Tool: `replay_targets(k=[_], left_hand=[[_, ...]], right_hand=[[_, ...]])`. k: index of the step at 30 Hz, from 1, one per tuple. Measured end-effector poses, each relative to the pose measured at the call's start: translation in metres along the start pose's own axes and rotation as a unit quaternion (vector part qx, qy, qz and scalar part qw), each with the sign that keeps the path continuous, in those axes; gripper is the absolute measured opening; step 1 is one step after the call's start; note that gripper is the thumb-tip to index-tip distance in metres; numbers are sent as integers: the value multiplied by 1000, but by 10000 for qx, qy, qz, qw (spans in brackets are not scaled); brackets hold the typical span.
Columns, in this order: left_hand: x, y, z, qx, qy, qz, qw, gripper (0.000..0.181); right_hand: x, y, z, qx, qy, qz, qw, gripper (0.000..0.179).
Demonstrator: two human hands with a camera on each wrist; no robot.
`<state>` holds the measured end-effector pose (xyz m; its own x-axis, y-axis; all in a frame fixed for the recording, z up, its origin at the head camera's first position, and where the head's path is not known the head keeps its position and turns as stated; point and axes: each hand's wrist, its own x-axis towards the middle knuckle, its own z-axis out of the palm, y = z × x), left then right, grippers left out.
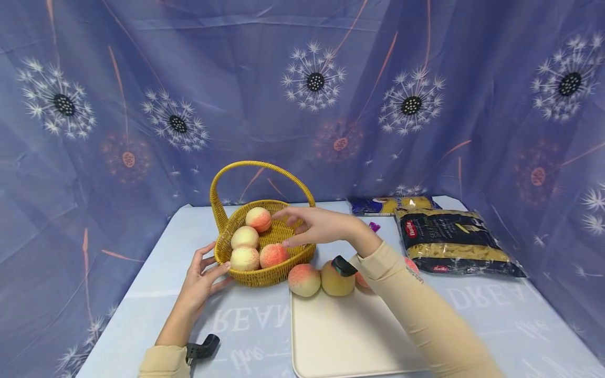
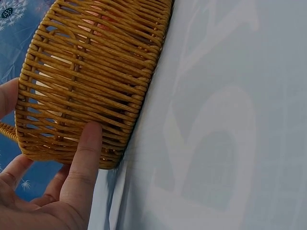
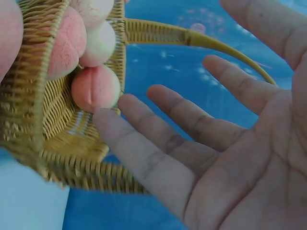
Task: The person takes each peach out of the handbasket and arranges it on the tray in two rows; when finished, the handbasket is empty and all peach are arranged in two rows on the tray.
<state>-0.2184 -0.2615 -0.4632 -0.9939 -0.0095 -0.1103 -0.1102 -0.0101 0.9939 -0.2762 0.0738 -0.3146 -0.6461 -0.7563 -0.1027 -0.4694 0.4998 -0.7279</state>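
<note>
A yellow wicker basket [image 1: 269, 276] with a tall arched handle [image 1: 257, 163] stands near the back of the table, holding several peaches [image 1: 245, 258]. My left hand [image 1: 200, 278] grips the basket's left side, the thumb at the rim and fingers against the outer wall. In the left wrist view, fingertips [image 2: 90, 136] touch the woven side. Above the basket's right part is my right hand [image 1: 321, 226], fingers spread and holding nothing. The right wrist view shows its bare palm [image 3: 254, 177] beside the basket's opening, where a peach [image 3: 96, 88] lies inside.
More peaches [image 1: 304, 280] lie along the back of a cream tray [image 1: 350, 336], partly hidden by the right sleeve. Two pasta bags, one large [image 1: 454, 241] and one farther back [image 1: 394, 205], lie at the back right. A patterned curtain [image 1: 246, 94] hangs behind the table.
</note>
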Motion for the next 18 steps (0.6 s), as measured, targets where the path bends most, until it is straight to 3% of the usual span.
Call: replay_targets(k=[5,10,18], left_hand=[[2,0,1,18,53,-41,10000,79],[2,0,0,39,54,-96,9999,79],[2,0,1,100,77,-113,9999,80]], right_hand=[[34,1,1,-271,-350,108,9990,70],[60,2,4,-290,-782,758,9936,76],[86,1,13,147,-1134,1765,9776,77]])
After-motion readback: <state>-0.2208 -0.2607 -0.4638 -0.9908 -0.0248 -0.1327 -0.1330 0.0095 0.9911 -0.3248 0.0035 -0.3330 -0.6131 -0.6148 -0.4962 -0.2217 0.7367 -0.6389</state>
